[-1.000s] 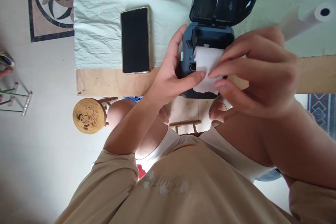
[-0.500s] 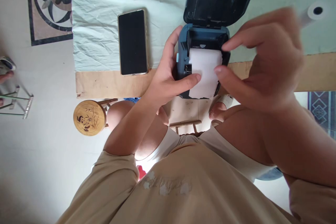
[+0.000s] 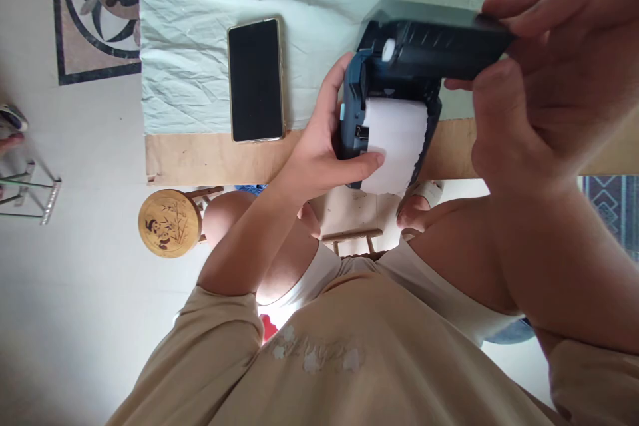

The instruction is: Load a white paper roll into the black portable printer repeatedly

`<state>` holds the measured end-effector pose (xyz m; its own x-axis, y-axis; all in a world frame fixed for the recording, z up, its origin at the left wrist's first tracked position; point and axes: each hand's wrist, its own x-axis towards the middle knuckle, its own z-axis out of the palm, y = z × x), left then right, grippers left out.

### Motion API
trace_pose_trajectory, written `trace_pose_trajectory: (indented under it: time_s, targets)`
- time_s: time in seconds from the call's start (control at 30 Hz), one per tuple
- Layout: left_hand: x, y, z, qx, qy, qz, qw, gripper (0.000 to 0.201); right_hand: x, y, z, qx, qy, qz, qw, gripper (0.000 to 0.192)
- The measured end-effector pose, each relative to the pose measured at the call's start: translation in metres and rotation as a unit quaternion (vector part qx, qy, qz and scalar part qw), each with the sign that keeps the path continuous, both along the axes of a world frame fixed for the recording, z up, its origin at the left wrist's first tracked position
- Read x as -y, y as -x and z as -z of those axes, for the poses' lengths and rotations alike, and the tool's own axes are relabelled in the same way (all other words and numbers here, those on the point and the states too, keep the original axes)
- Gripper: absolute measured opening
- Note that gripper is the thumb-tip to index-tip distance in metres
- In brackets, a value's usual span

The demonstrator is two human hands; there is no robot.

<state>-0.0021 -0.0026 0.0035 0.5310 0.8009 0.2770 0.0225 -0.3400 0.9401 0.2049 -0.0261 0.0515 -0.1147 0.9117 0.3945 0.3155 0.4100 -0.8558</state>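
A dark blue portable receipt printer [image 3: 352, 90] is held over the table's front edge by my left hand [image 3: 329, 146]. My left fingers wrap its left side, and the thumb presses on the white paper roll [image 3: 397, 140] inside, whose loose end hangs over the printer's near edge. My right hand [image 3: 544, 73] grips the far right edge of the printer's black lid [image 3: 449, 46] between thumb and fingers. The lid stands partly raised, with a small white roller end [image 3: 389, 50] showing on its underside.
A phone [image 3: 255, 80] with a dark screen lies on the pale green cloth [image 3: 184, 26] left of the printer. Below the wooden table edge [image 3: 200, 158] stands a round wooden stool [image 3: 170, 223]. My legs are under the table edge.
My right hand has left the paper and moved up and right to take hold of the lid. The lid has swung down from wide open to partly raised.
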Motion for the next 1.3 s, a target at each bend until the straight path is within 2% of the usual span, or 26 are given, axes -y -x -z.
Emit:
trace_pose_trajectory:
  time_s: [0.07, 0.13, 0.27, 0.43, 0.5, 0.57, 0.67, 0.8, 0.93, 1.13, 1.2, 1.3]
  targets:
    - [0.001, -0.001, 0.0, 0.006, 0.013, -0.003, 1.0, 0.113, 0.001, 0.001, 0.0, -0.001, -0.085, 0.013, 0.996, 0.018]
    - [0.002, -0.003, -0.001, 0.006, 0.017, -0.01, 1.0, 0.116, 0.004, 0.003, 0.0, 0.03, -0.123, 0.009, 0.992, 0.012]
    - [0.003, -0.004, -0.004, -0.011, 0.037, -0.015, 0.999, 0.119, 0.008, 0.003, 0.0, 0.118, -0.103, -0.017, 0.987, 0.016]
    - [0.004, -0.003, -0.006, -0.006, 0.054, -0.008, 0.998, 0.115, 0.006, 0.0, 0.0, 0.135, -0.085, -0.072, 0.985, 0.016]
    - [0.004, -0.003, -0.007, -0.006, 0.048, -0.007, 0.999, 0.113, 0.006, 0.001, 0.0, 0.117, -0.071, -0.067, 0.988, 0.015]
    - [0.004, -0.003, -0.007, -0.002, 0.04, -0.006, 0.999, 0.112, 0.005, 0.005, 0.002, 0.073, -0.044, -0.066, 0.994, 0.023]
    - [0.005, -0.003, -0.007, 0.014, 0.035, -0.004, 0.999, 0.107, 0.004, 0.01, 0.006, 0.004, 0.037, -0.108, 0.993, 0.044]
    - [0.007, -0.001, -0.008, 0.025, 0.055, -0.02, 0.998, 0.093, 0.001, 0.012, 0.011, -0.014, 0.096, -0.156, 0.983, 0.053]
    - [0.006, 0.001, -0.008, 0.005, 0.091, -0.056, 0.994, 0.094, -0.001, 0.011, 0.012, -0.011, 0.096, -0.152, 0.984, 0.055]
    - [0.003, 0.001, -0.008, 0.055, 0.101, -0.024, 0.993, 0.082, 0.0, 0.014, 0.011, -0.02, 0.106, -0.148, 0.983, 0.055]
    - [0.002, 0.002, -0.005, 0.064, 0.088, -0.022, 0.994, 0.077, 0.001, 0.014, 0.009, 0.023, 0.062, -0.131, 0.989, 0.052]
    - [0.004, 0.003, 0.0, 0.043, 0.007, -0.047, 0.998, 0.072, 0.002, 0.012, 0.006, 0.133, -0.009, -0.088, 0.987, 0.048]
